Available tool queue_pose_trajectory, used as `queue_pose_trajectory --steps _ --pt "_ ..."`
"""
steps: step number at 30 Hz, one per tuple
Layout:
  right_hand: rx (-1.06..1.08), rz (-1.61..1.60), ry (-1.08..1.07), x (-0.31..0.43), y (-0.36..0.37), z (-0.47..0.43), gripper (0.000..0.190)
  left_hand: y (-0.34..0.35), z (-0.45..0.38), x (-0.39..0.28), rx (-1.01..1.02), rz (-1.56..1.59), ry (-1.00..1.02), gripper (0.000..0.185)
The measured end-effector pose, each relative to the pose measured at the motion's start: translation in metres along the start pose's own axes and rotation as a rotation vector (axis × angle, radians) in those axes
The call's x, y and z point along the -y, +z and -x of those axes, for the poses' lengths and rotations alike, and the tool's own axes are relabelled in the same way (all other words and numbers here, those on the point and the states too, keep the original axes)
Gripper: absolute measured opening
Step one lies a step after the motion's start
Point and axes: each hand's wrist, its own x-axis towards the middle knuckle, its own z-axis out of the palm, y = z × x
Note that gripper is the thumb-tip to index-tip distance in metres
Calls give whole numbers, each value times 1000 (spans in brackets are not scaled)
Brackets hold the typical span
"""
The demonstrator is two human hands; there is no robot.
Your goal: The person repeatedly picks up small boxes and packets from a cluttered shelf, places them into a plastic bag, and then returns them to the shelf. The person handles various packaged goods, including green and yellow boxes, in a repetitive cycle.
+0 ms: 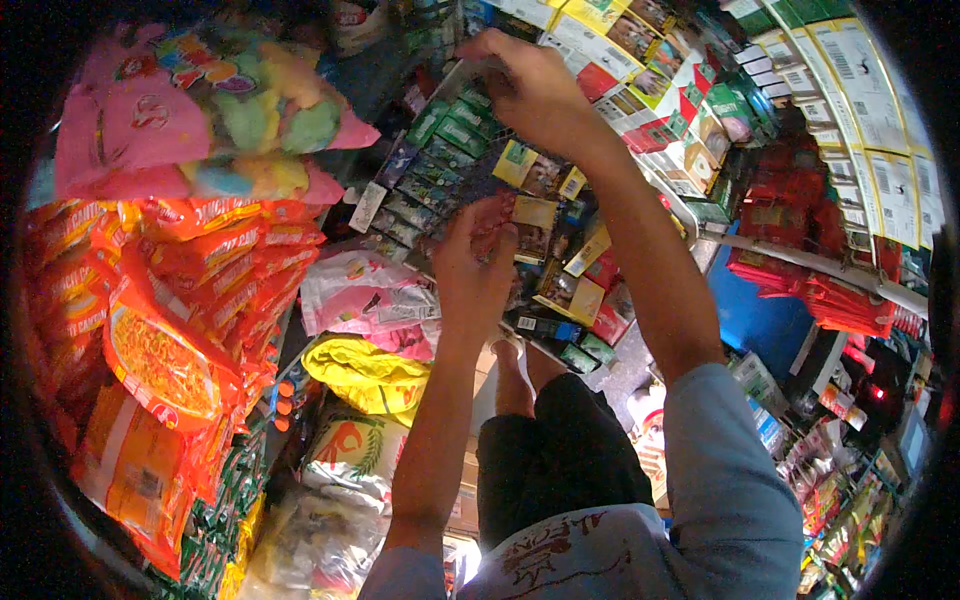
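Observation:
My left hand (476, 259) is over the near part of a tray of small packs, its fingers curled beside a yellow and brown pack (534, 225); whether it grips anything I cannot tell. My right hand (525, 79) reaches across the far end of the tray, fingers bent down near its clear edge, with its fingertips blurred and partly hidden. Between the hands lie green packs (461, 124) in rows and dark packs (420, 184). Loose yellow and brown packs (574, 292) lie in a jumble right of my left hand.
Orange noodle packets (172, 330) hang at the left below pink candy bags (150, 112). A pink and white bag (367, 292) and a yellow bag (367, 375) lie left of my left forearm. At the right, a metal rail (817, 259) runs beside red packets (832, 292); cartons (637, 67) stand beyond.

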Motion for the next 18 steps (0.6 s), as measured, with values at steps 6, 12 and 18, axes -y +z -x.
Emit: queue_pose_trajectory --steps 6,12,18 --pt "-483 89 240 34 -70 108 22 25 -18 27 174 -153 -94 49" --pt "-513 955 533 -8 -142 142 48 23 -36 38 141 -307 5 48" --pt "-418 1159 697 -66 -144 140 51 21 -30 38 -7 -385 222 43"
